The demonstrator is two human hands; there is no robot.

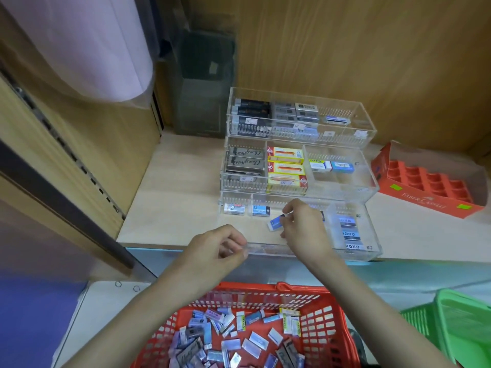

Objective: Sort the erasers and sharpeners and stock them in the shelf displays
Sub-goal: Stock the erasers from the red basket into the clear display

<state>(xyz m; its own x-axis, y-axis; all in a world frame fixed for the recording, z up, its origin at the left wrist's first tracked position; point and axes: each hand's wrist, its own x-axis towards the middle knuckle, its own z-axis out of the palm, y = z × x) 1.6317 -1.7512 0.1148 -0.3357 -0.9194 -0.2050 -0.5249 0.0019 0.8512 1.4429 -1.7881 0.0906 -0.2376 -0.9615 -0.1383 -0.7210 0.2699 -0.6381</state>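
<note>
Acrylic display [373, 181]: three stepped clear tiers sitting on the wooden shelf [172, 203], with dividers splitting each tier into compartments.
Right hand [303, 227]: pinching a blue-sleeved eraser [276, 222] between thumb and fingertips, holding it tilted over the middle compartment of the bottom tier.
Left hand [215, 251]: fingers curling at the left end of the bottom tier's front wall; cannot tell if it is gripping the wall or just touching it.
Bottom tier: white eraser [234, 209] and blue eraser [261, 210] lying at the back on the left side; MONO erasers [350, 234] lining up in the right compartment.
Middle tier: yellow boxes [285, 167] filling the centre compartment, dark packs [245, 162] lying just to their left.
Red basket [326, 314]: sitting below the shelf edge, holding a loose pile of mixed erasers [252, 338].
Side items: orange Faber-Castell tray [425, 201] lying right of the display; green basket [457, 322] standing right of the red one.
</note>
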